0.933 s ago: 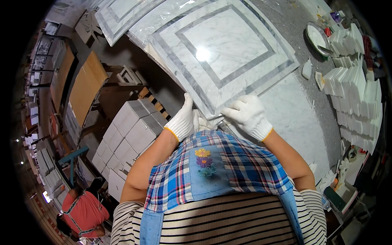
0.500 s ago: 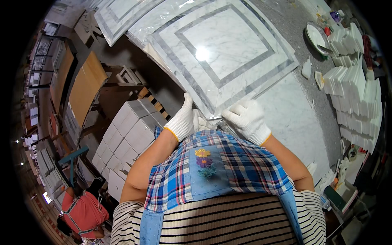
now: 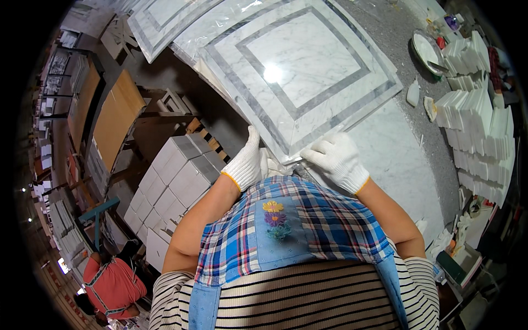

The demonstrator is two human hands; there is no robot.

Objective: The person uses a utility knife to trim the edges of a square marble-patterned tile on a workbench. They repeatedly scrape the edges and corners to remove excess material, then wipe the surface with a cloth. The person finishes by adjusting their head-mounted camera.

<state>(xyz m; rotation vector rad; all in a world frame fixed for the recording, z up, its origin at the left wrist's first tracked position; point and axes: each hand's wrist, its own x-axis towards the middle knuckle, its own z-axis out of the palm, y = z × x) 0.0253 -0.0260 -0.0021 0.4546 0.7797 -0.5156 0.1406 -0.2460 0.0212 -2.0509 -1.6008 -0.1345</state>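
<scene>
A square marble tile [image 3: 324, 60] with two grey border bands lies turned cornerwise, its near corner towards me and its surface glossy. My left hand [image 3: 248, 165], in a white knit glove, grips its left near edge by the corner, thumb up along the side and fingers partly hidden below. Closed at the right of the same corner is my right hand [image 3: 336, 160], also gloved, with curled fingertips against the edge. What those fingertips pinch is too small to make out.
A second bordered tile [image 3: 165, 22] lies at the far left. White stacked pieces [image 3: 473, 126] and a bowl [image 3: 426, 52] stand along the right. Stacked white boxes [image 3: 170, 170] and a wooden board [image 3: 118, 115] are to the left. Another person [image 3: 115, 286] is at lower left.
My right hand has shifted slightly right and its fingers have turned at the corner. The left hand stays put. The person at lower left has moved a little.
</scene>
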